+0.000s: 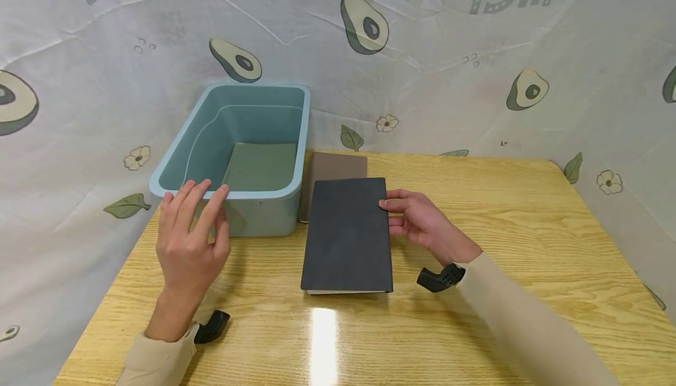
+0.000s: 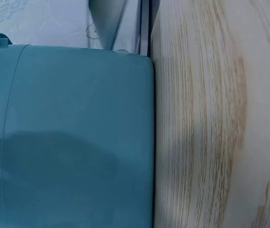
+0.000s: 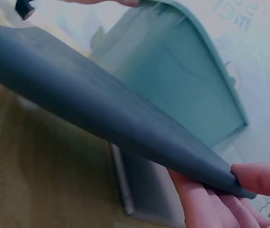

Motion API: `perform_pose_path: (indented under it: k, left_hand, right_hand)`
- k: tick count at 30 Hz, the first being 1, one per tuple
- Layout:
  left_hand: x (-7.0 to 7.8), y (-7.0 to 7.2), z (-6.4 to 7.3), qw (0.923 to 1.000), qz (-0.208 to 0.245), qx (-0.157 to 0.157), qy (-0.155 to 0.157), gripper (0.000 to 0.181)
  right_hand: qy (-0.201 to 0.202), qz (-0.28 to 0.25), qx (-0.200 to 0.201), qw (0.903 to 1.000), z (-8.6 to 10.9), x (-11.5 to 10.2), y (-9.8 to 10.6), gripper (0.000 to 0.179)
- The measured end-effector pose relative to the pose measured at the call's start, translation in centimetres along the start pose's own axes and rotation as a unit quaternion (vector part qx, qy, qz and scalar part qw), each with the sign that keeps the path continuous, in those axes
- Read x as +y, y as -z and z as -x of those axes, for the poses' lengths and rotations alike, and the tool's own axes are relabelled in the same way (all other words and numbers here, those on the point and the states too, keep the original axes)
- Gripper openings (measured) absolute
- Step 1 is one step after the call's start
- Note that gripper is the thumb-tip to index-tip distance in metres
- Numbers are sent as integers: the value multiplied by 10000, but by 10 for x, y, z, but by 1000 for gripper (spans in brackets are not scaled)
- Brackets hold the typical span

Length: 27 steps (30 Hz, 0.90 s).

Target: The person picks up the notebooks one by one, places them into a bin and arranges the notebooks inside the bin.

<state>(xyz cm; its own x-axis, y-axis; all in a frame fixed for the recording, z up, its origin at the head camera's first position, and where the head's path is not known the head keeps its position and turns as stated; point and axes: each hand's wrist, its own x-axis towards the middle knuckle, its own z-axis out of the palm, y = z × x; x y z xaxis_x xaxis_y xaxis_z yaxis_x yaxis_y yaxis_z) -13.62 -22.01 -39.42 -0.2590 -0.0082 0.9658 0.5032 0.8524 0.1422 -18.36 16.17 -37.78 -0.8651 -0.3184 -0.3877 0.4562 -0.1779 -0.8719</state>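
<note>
My right hand (image 1: 419, 219) grips a dark grey book (image 1: 345, 236) by its right edge, thumb on the cover and fingers underneath. In the right wrist view the book (image 3: 125, 114) is raised above the table, its spine toward the camera. Partly covered by it in the head view, a brown book (image 1: 338, 166) lies beside the bin. At the near rim of the blue-green bin (image 1: 264, 216), my left hand (image 1: 192, 239) has its fingers spread over the edge. A green book (image 1: 264, 166) lies flat on the bin's floor.
The bin stands at the back left of the wooden table (image 1: 502, 227), close to a cloth (image 1: 438, 51) printed with avocados. That cloth hangs behind the table and along its sides. Each wrist carries a black camera mount (image 1: 440, 278).
</note>
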Motion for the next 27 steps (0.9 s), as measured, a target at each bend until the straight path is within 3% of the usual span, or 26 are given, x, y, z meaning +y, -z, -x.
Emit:
perform_pose_path:
  k: [6, 14, 27]
  left_hand:
    - [-1, -1, 4, 10000, -3, 15, 20, 32]
    - [-2, -2, 8, 10000, 50, 74, 3, 32]
    - [-4, -1, 9, 9999, 34, 105, -29, 32]
  right_hand:
    - [222, -142, 160, 9995, 1, -27, -3, 63]
    - [594, -508, 294, 9965, 3, -72, -7, 32]
    - [1083, -1150, 402, 9866, 8, -120, -26, 17]
